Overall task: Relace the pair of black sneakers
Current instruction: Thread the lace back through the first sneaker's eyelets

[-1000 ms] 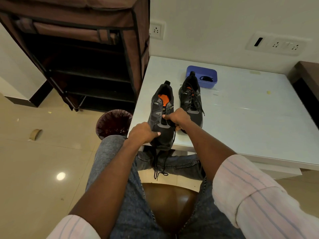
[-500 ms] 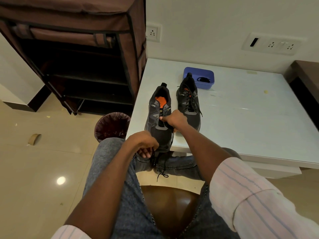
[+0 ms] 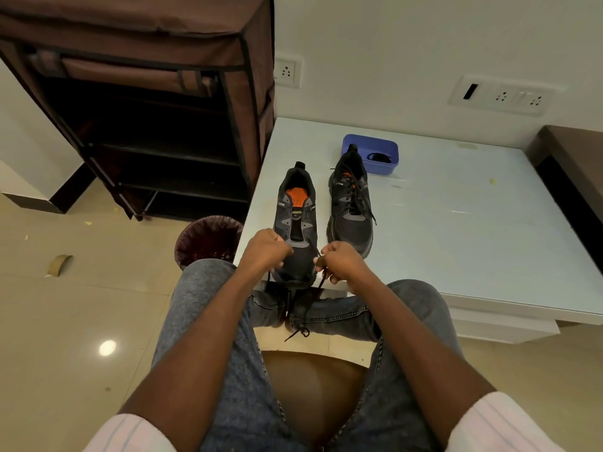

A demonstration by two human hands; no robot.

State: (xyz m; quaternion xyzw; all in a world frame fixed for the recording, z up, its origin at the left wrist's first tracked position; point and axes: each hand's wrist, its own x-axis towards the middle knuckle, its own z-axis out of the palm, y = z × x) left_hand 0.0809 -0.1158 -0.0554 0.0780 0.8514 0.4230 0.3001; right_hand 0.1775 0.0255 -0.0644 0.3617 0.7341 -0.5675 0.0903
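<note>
Two hands flanked the toe of the unlaced sneaker (image 3: pixel 295 230) at the surface's (image 3: pixel 456 230) near edge. The left hand (image 3: pixel 266 252) and right hand (image 3: pixel 341 264) each had fingers curled tight on a strand of the black lace (image 3: pixel 295 321), whose ends dangled below. The laced sneaker (image 3: pixel 350 203) stood just beside.

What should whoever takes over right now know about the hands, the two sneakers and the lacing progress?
Left hand: fingers pinch one end of the black lace at the near sneaker's toe.
Right hand: grips the other lace end.
Near sneaker: at the white table's front edge, toe toward you, upper eyelets empty, orange insole showing; lace tails hang between the knees.
Far sneaker: beside it on the right, already laced.
Blue tray: behind the far sneaker, holding a small dark item.
Left: lace the near sneaker upward, then tie.
</note>
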